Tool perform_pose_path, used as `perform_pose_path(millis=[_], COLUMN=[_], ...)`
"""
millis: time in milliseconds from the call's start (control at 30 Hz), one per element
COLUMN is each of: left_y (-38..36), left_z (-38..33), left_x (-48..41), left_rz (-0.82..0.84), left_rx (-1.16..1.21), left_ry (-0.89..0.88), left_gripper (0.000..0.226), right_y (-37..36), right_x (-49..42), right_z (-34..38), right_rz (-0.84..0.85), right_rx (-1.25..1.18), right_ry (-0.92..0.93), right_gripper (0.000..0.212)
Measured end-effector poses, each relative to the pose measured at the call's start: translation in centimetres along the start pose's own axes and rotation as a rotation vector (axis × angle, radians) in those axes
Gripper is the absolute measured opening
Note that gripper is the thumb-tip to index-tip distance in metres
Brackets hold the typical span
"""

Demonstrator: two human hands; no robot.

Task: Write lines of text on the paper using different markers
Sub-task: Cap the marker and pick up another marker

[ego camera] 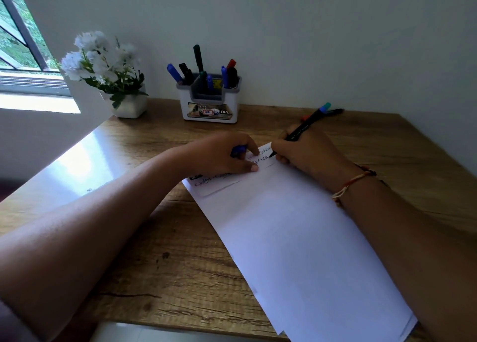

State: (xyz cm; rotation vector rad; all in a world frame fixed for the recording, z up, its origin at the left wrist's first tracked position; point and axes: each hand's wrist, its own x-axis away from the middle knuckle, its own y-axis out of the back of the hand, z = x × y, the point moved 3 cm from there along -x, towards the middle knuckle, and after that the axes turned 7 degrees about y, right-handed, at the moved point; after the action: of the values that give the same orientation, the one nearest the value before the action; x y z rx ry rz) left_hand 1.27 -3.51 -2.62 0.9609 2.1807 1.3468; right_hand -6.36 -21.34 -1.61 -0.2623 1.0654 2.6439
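While the right hand [307, 155] pinches the marker [305, 127], tip on the paper [296, 233] between both hands' fingers, the left hand [219, 155] curls round a blue thing [238, 150] and presses the paper near the desk's [167, 264] middle.

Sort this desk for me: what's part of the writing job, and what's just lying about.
In the job: paper; black marker gripped by the right hand; blue object (marker or cap, can't tell) held in the left hand; marker holder; loose markers behind.

Just lying about: pot of white flowers.
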Motion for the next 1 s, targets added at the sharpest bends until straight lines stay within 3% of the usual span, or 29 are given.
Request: perform_pose_path(millis=[1000], left_y=[0.03], left_z=[-0.39], left_x=[0.16], left_rz=[0.015], left_rx=[-0.014], left_ry=[0.024], left_gripper=[0.04], right_y=[0.16], right_x=[-0.38], right_z=[-0.68], right_rz=[-0.031], right_rx=[-0.005], right_ry=[-0.019], right_gripper=[0.014])
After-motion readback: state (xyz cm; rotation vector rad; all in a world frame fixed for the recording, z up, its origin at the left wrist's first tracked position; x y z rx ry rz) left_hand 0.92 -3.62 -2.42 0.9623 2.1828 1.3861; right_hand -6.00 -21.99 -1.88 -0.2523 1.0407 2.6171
